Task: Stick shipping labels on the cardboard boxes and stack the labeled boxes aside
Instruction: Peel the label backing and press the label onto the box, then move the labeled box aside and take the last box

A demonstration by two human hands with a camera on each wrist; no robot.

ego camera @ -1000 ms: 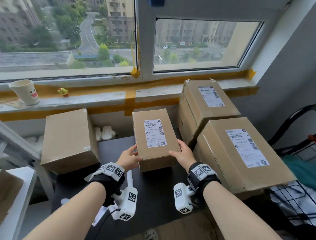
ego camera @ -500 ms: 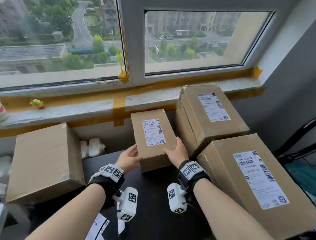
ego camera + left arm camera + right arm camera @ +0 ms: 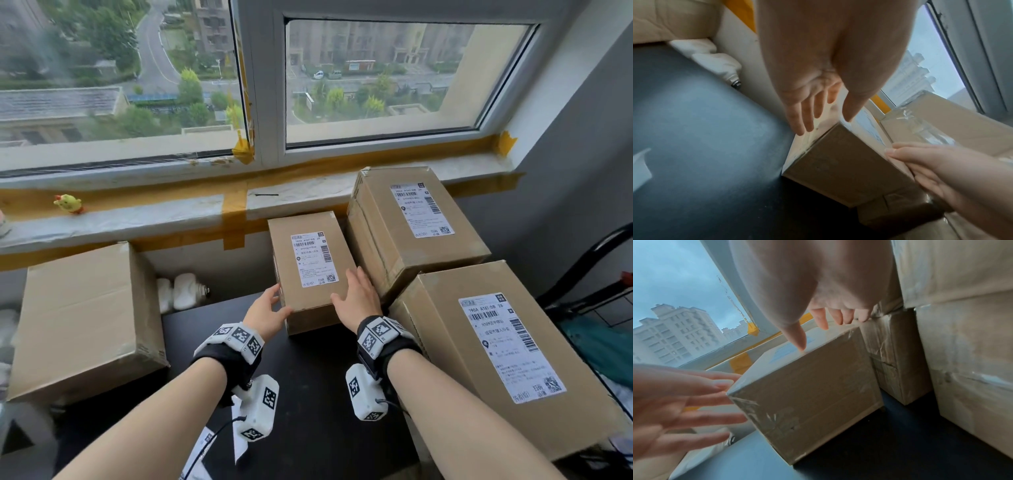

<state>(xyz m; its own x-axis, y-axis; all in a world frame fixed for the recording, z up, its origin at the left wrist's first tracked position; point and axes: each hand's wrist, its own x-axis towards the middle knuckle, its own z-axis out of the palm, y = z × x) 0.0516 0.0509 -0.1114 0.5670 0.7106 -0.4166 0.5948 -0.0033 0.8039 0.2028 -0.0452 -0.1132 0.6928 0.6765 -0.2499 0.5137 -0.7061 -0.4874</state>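
A small cardboard box [image 3: 308,301] with a white shipping label [image 3: 313,258] on top stands on the black table [image 3: 315,370], close to the wall under the sill. My left hand [image 3: 269,310] has straight, spread fingers at the box's left side [image 3: 844,162], barely touching it. On the other side, my right hand [image 3: 356,294] rests on the top right edge. Its thumb lies on the top face [image 3: 812,386], and its fingers reach down the right side. Neither hand grips the box.
Two larger labeled boxes [image 3: 387,246] [image 3: 442,342] stand tight against the small box's right side. A plain unlabeled box [image 3: 85,318] sits at the left. Loose label sheets [image 3: 205,442] lie at the table's near edge. A black metal rack [image 3: 599,298] is at far right.
Both hands slid the small labeled box away from me, toward the wall beside the larger boxes. My left fingers have spread and loosened from its side.
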